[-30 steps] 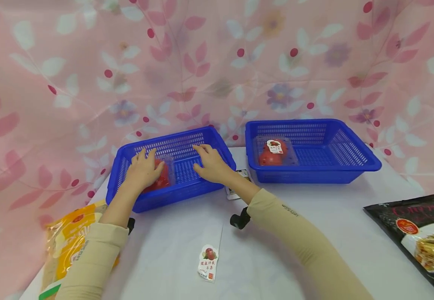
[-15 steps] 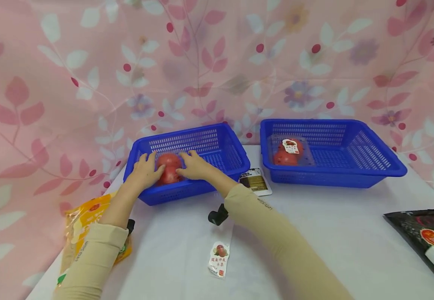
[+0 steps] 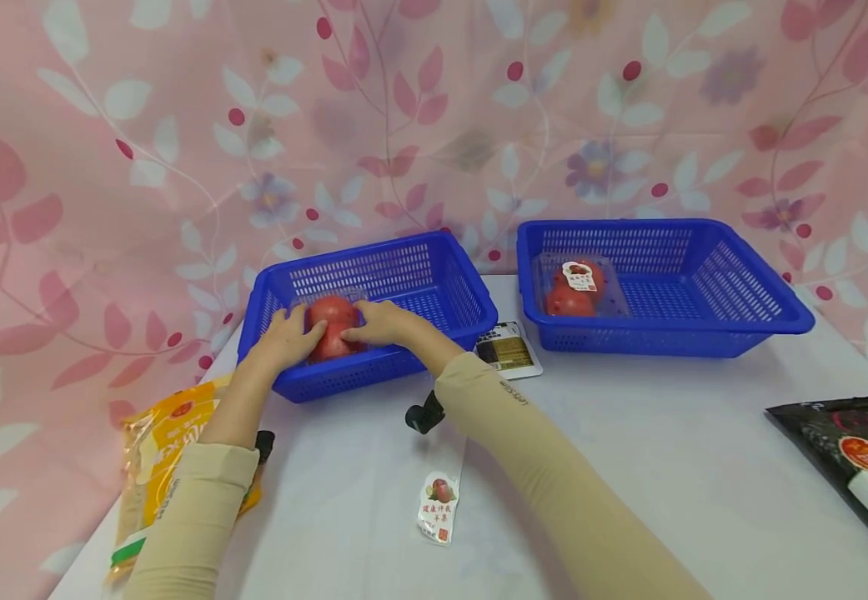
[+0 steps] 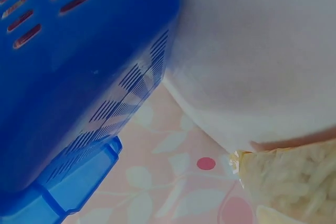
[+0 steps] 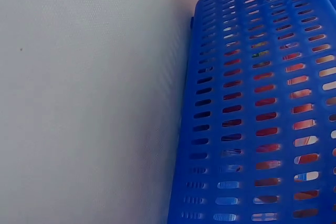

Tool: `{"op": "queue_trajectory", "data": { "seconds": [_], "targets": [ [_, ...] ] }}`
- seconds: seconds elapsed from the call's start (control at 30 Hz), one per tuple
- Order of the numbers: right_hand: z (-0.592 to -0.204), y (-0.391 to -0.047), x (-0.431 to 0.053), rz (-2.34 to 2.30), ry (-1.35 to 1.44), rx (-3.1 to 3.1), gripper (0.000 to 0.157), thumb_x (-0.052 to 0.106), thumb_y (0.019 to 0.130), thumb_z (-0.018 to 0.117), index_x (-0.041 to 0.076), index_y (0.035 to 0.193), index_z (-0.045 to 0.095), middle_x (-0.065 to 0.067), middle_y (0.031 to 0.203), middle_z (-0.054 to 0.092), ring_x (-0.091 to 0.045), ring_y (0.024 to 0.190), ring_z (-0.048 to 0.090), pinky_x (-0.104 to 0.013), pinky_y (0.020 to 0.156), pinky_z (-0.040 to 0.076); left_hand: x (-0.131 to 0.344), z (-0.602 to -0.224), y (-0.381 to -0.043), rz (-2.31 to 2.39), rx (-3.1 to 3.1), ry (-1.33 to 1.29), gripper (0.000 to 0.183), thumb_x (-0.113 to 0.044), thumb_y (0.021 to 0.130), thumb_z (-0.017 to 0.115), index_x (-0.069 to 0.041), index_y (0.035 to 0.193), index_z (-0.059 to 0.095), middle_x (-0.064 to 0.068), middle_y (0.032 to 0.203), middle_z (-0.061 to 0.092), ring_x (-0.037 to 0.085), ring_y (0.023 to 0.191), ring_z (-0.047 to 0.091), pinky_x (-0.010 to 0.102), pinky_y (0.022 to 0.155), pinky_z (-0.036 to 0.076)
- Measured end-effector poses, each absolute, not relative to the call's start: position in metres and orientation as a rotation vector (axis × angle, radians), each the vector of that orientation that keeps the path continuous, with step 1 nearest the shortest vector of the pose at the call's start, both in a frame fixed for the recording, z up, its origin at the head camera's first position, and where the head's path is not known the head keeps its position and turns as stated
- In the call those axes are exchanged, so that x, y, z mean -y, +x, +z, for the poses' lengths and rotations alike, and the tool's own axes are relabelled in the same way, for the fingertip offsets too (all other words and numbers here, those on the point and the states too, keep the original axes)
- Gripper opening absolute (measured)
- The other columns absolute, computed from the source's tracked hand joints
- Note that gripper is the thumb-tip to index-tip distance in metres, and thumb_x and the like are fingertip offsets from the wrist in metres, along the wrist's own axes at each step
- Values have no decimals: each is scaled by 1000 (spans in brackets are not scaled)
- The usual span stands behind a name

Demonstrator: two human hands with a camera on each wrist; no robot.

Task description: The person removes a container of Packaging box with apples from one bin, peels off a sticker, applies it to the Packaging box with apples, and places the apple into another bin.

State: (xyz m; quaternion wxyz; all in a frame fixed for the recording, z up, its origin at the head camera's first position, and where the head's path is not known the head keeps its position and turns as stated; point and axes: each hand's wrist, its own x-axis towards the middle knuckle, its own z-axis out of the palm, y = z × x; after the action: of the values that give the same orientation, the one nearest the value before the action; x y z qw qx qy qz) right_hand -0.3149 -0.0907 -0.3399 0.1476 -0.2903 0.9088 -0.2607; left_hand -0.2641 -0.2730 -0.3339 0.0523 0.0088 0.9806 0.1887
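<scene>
We see the fruit pack [image 3: 333,327], red fruits in a clear plastic box, inside the left blue basket [image 3: 343,377], in its left part. The left hand [image 3: 279,340] grasps the pack from its left side, and the right hand [image 3: 384,323] grasps it from the right, reaching over the basket's front rim. The fingers of both hands are bent against the pack, thumbs on the fruit; the wrist views show us only basket walls, so we cannot tell how firm the hold is.

To the right of the left blue basket we find a gold-and-white packet [image 3: 509,352] just beside it, then the right blue basket [image 3: 666,337] with a labelled fruit box [image 3: 574,288] in it. In front of the left blue basket, a fruit-printed label [image 3: 439,507] lies on the table [image 3: 343,483]. We see a yellow bag [image 3: 171,450] front-left of that basket, a black bag [image 3: 865,467] well to its right, and a pink floral curtain [image 3: 434,150] behind it.
</scene>
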Motion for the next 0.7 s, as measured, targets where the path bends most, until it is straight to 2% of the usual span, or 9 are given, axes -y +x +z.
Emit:
{"op": "queue_trajectory", "data": {
  "seconds": [0.13,0.23,0.37,0.57,0.7],
  "targets": [
    [-338,-315,90,-740,-885,-2625,68,44,90,53,3,141,32,-12,136,45,-25,125,41,-40,100,36,273,-334,-263,581,-2976,155,76,-50,94,36,2,145,11,36,143,0,56,127,10,70,93,19],
    [-338,-315,89,-730,-931,-2616,71,44,90,53,0,141,31,-13,139,41,-25,132,30,-40,104,31,271,-334,-262,588,-2988,254,77,-51,93,40,0,145,16,35,145,2,53,130,6,70,94,18],
    [-337,-317,87,-727,-996,-2623,73,44,89,54,-2,140,32,-14,142,37,-26,137,16,-41,106,26,270,-335,-262,583,-3040,350,69,-45,93,45,1,141,28,33,144,13,47,133,6,68,96,16],
    [-340,-321,84,-797,-1024,-2667,71,40,88,56,-2,139,33,-15,145,31,-25,132,30,-36,104,31,264,-336,-265,556,-3126,434,61,-41,94,44,1,138,35,32,144,15,45,133,9,64,99,18],
    [-341,-321,85,-907,-1048,-2699,65,37,89,54,-1,139,35,-15,145,32,-25,132,30,-36,103,32,262,-334,-263,570,-3190,424,59,-40,95,44,0,138,37,30,144,18,46,132,15,62,99,21]
  ]
}}
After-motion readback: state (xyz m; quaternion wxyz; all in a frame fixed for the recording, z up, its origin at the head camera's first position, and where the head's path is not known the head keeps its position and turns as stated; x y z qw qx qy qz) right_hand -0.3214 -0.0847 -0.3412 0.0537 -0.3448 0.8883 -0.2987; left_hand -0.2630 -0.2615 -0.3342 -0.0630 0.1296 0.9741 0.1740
